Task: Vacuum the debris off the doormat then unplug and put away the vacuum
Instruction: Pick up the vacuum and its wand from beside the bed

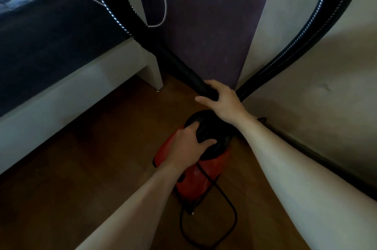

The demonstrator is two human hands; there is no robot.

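A red canister vacuum (195,180) with a black front cap (216,139) stands on the wooden floor in the corner by the wall. My left hand (189,143) grips the black cap, fingers curled over its edge. My right hand (222,100) holds the black rigid end of the hose (183,66) just above the vacuum. The ribbed hose loops up out of view and comes back down on the right (318,25). A black power cord (228,215) curls on the floor behind the vacuum. The doormat is not in view.
A bed with a white frame (81,86) and a dark blanket (51,31) fills the left side. A purple wall panel (214,15) and a cream wall (306,86) close the corner. A white cable (161,4) hangs near the bed.
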